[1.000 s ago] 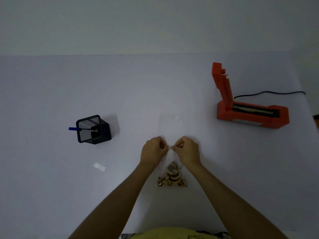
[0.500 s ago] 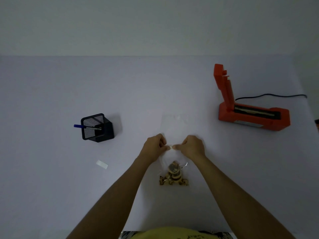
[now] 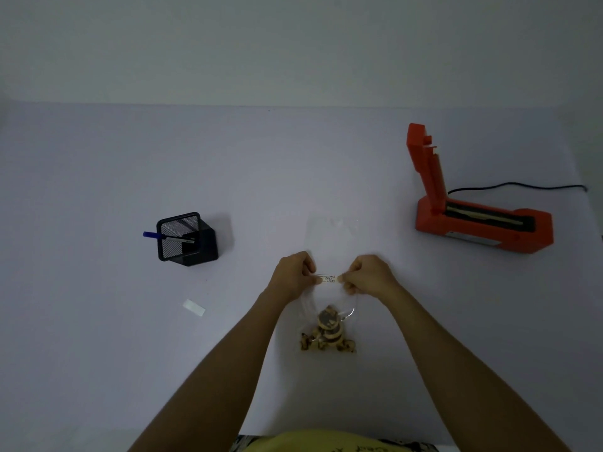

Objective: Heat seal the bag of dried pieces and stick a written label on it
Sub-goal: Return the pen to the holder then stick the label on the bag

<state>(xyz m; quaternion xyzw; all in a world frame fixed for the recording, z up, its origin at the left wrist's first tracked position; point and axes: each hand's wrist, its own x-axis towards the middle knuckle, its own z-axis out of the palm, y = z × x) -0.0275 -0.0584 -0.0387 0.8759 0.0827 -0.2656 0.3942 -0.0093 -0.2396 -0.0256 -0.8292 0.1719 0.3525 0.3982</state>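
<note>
Both hands, left hand [image 3: 293, 275] and right hand [image 3: 370, 277], pinch the written label [image 3: 327, 278] over the clear bag [image 3: 329, 301] mid-table [image 3: 98, 353]; plain white surface, pale wall, dim light, so writing's probably unreadable. Heat sealer [image 3: 476, 220] sits open, far right.

L hand [image 3: 293, 275] fingers curled, pinch grip | R hand [image 3: 370, 275] same | forearms converge, hands near, apart

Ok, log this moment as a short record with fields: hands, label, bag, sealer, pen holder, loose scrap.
left hand: pinching the label's left end
right hand: pinching the label's right end
label: written on, stretched between the hands over the bag
bag: clear, flat on the table, dried pieces at its near end
heat sealer: orange, lid raised, cord attached
pen holder: black mesh, blue pen inside
white scrap: lying loose, left of the arms
</note>
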